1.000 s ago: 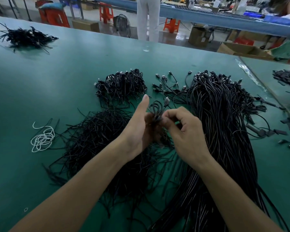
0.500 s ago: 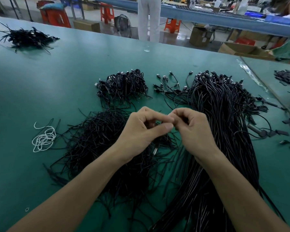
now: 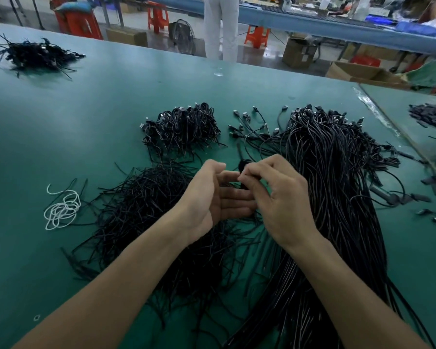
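A worker's right hand (image 3: 280, 197) pinched a small coiled black cable (image 3: 244, 165) between curled fingers and thumb, holding it just above the green surface (image 3: 91, 109), at the middle of the view between the two hands. The left hand (image 3: 209, 195) lay spread beside it, palm turned toward the right hand, thumb up and fingers straight, their tips reaching under the right hand's fingers; whether they touched the cable could not be told. Beneath the left hand and forearm lay a loose heap of thin black ties (image 3: 146, 205), spilling toward the worker. To the right, a long thick bundle of black cables (image 3: 337, 187) ran from the near edge up to a crowd of plugs at its far end. Just beyond the hands a few loose cables with connectors (image 3: 257, 124) fanned out, and to their left sat a pile of coiled cables (image 3: 181, 127). A tangle of white cord (image 3: 63, 210) lay well apart to the left. Another dark heap of cables (image 3: 35, 55) rested near the far left corner of the surface. Beyond the surface's edge a person in white trousers (image 3: 220, 28) stood on the shop floor, with red plastic stools (image 3: 79, 22), a floor fan (image 3: 184, 34) and cardboard boxes (image 3: 300, 51) nearby.
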Demonstrator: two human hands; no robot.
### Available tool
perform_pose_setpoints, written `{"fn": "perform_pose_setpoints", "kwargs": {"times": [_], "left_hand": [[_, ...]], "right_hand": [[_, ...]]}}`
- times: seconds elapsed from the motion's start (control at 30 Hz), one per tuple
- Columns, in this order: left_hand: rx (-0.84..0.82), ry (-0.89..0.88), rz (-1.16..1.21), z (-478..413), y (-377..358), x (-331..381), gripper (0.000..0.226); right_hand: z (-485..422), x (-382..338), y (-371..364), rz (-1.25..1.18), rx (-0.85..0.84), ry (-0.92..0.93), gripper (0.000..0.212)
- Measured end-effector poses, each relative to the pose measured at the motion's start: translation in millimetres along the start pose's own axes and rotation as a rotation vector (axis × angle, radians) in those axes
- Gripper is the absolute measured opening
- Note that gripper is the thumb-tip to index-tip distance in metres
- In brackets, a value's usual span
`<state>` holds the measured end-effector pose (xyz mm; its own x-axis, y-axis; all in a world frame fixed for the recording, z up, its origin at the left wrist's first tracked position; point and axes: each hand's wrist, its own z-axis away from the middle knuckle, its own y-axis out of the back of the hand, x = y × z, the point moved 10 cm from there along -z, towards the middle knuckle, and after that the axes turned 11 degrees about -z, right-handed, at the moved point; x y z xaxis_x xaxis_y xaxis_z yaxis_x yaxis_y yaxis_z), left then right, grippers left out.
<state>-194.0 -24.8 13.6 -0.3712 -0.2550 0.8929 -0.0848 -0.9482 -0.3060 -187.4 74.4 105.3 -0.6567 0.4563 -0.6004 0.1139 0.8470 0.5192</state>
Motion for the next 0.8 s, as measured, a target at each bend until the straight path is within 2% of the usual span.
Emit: {"fn": "perform_pose_setpoints", "kwargs": {"times": [0.1,0.2,0.3,0.4,0.53,0.63,0.7,0.8], "left_hand": [[0.042,0.03,0.007,-4,1,-3,0.049],[0.077,0.053,0.127,-9,5,-4,0.034],[0.052,-0.015,0.179,-16,8,3,0.024],[0.019,-0.091,0.124,-17,11,9,0.025],[-0.057,-0.165,-0.028,-17,16,18,0.035],[-0.117,-0.237,-0.243,-17,19,28,0.035],[-0.099,-0.289,-0.446,-22,21,35,0.032],[0.095,-0.343,-0.649,-42,45,55,0.031]], "right_hand": [[3,-2,-8,0.014,-0.034,0.056,0.013],[3,-1,-7,0.011,0.023,0.065,0.012],[5,9,-6,-0.096,0.064,-0.02,0.003],[9,25,-6,-0.265,0.081,-0.155,0.013],[14,52,-20,-0.574,0.038,-0.422,0.014],[27,70,-35,-0.75,-0.001,-0.609,0.012],[33,80,-40,-0.711,-0.027,-0.678,0.012],[33,97,-27,-0.382,-0.065,-0.673,0.006]]}}
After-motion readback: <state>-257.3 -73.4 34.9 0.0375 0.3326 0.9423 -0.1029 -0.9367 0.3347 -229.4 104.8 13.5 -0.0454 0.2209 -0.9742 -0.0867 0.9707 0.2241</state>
